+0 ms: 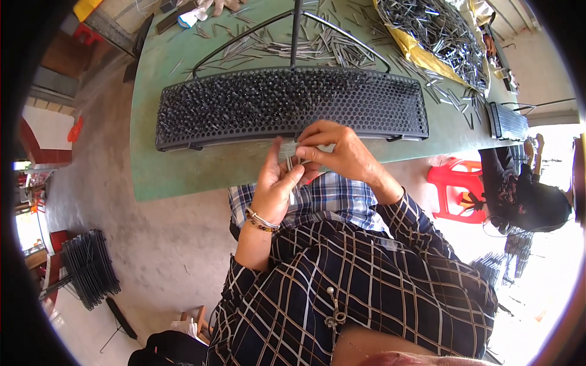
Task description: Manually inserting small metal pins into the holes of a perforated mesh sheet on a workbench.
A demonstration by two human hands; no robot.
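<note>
Before me on the green table stands a wide black rack [366, 100] with a curved face full of round holes. Dark thin pieces stick out of its left and middle holes, while bare holes show on the right. In front of its lower edge my left hand [276, 188] is closed around a few thin silvery strips [292, 196], their ends poking out below the thumb. My right hand [342, 151] meets it there, thumb and index finger pinched at the strips' upper ends. Exactly what lies between those fingertips is partly hidden.
Loose thin strips [329, 46] lie scattered behind the rack. A yellow-edged sack [439, 43] heaped with strips sits at the far right. Another person [525, 195] works at right near a red plastic stool [455, 183]. More dark racks [91, 268] stand at lower left.
</note>
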